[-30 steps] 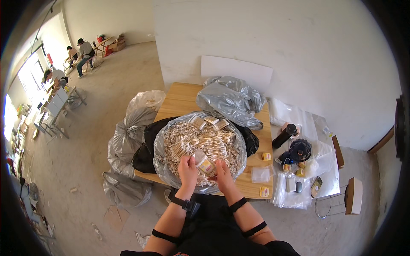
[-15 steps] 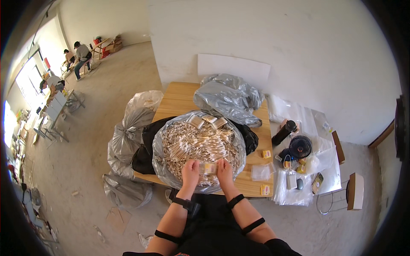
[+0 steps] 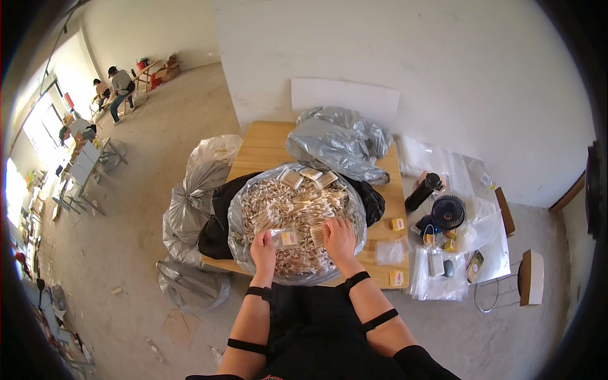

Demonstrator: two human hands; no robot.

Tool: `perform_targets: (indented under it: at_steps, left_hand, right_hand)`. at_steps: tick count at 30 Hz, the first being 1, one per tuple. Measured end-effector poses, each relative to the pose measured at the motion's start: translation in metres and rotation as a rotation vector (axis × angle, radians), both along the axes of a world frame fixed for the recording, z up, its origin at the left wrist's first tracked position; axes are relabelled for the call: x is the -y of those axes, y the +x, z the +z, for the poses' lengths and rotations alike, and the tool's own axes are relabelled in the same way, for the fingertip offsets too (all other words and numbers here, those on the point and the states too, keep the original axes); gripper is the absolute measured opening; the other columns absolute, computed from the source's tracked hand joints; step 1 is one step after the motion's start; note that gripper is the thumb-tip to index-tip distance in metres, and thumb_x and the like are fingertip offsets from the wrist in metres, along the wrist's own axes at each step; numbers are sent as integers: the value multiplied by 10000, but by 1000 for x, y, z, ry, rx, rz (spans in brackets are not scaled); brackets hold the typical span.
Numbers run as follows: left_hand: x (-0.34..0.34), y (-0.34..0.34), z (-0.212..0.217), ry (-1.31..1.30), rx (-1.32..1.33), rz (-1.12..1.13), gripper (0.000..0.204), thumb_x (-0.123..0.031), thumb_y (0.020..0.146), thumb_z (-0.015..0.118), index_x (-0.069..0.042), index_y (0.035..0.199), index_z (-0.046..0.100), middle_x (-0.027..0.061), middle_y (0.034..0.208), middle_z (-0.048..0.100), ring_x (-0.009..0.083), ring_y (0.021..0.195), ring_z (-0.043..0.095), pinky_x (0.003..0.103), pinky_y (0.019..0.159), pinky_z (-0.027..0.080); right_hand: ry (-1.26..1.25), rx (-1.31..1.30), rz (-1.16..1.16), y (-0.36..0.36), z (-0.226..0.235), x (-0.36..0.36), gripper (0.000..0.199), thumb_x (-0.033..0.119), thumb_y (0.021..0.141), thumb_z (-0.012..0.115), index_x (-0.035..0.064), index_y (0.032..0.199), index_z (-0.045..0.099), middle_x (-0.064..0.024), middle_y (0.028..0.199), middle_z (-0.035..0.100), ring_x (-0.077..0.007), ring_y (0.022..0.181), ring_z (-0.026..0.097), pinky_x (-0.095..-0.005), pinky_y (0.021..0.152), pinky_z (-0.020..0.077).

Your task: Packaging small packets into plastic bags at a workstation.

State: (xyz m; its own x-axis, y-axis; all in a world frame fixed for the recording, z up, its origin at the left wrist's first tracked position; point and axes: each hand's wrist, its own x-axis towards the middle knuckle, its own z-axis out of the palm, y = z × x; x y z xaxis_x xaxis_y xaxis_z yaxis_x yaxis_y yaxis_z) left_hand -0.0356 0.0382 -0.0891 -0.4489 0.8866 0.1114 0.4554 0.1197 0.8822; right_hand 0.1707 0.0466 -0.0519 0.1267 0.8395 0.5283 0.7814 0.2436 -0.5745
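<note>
On the bench [image 3: 263, 142], head view: one heap [image 3: 285, 206] of loose swabs, in a grey liner [image 3: 235, 220]. Done, as judged: one clear pouch [image 3: 279, 238], yellow card [image 3: 289, 239] inside; three bundles [image 3: 291, 180] laid at the heap's far side (bound or packed, too small to tell). Left, as judged: most of the heap, in disorder; spare pouches [image 3: 390, 252], flat, right of the heap; yellow spare cards in two places, one lot [image 3: 397, 224] beyond those pouches, one nearer. Swabs within the carded pouch: cannot be told; that unit seems part-way.

Position: pouch above the heap's near half, between the hands, touching the left only. Left hand [image 3: 263, 250]: narrow, pinching the pouch by its left end. Right hand [image 3: 340, 237]: fingers bent over the heap's right side, at a bunch [image 3: 316, 236] of aligned swabs; whether gripped, cannot be told. Bunch: right of the pouch, near it.
</note>
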Motion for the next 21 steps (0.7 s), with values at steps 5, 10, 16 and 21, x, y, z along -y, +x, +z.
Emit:
perform_targets:
  at_steps: [5,10,16,21]
  left_hand:
    - [4,24,37,179,73,-140,132,-161,847,546,-35,815,570,148,675,562,287,608,555,343,565,425]
    - [10,35,71,244,-281,-315,129,-159,843,547,-35,817,570,142,668,565,301,590,553,347,546,424]
    - [11,36,60,180,-191,-324,177,-178,842,555,-3,826,579,102,597,526,178,517,495,302,499,387]
    - [11,11,45,153,-147,-295,200,-187,853,552,2,789,573,40,553,483,105,490,433,275,471,360]
  right_hand:
    - [-128,-93,55,-9,-9,19,265,297,904,446,54,955,537,-118,851,592,-290,756,572,-392,600,459]
    - [-731,-1653,391,-14,-24,34,448,452,921,319,40,1029,458,-93,841,581,-219,782,607,-305,580,514]
    - [-645,-1476,325,16,-26,50,144,50,842,526,39,979,487,-50,771,562,-124,632,552,-255,553,481]
    - [-475,-688,95,108,-43,79,113,68,789,577,42,898,587,-14,682,560,-79,609,520,-229,546,436]
